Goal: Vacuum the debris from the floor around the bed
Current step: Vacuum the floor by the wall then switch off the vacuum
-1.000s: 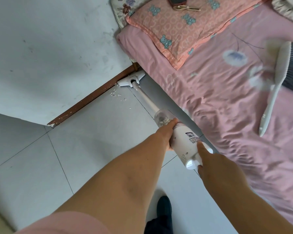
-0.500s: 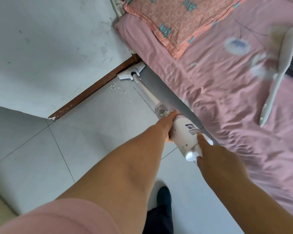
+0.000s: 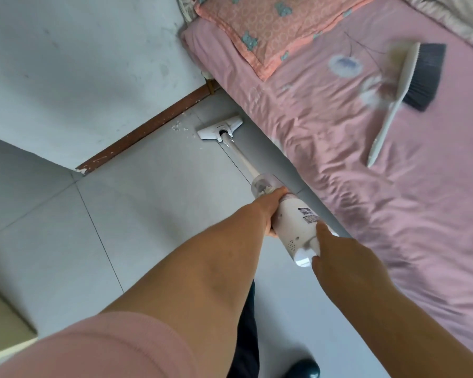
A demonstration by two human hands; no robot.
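I hold a white stick vacuum (image 3: 295, 225) with both hands. My left hand (image 3: 271, 208) grips its body just behind the clear dust cup (image 3: 262, 185). At the rear end, my right hand (image 3: 339, 257) holds the handle. The thin tube runs forward to the flat white floor head (image 3: 219, 129), which lies on the grey tiles beside the bed's edge. Small white debris bits (image 3: 179, 127) lie just left of the head, near the brown skirting board (image 3: 148, 132).
The bed with a pink sheet (image 3: 366, 148) fills the right side. A pink pillow (image 3: 273, 31) and a white hand brush with dark bristles (image 3: 404, 85) lie on it. A grey wall (image 3: 79, 64) stands at left. My dark shoe (image 3: 302, 369) is on the floor below.
The floor head has pulled back from the corner by the skirting board toward me, and now lies to the right of the debris bits. Both hands keep their grip.
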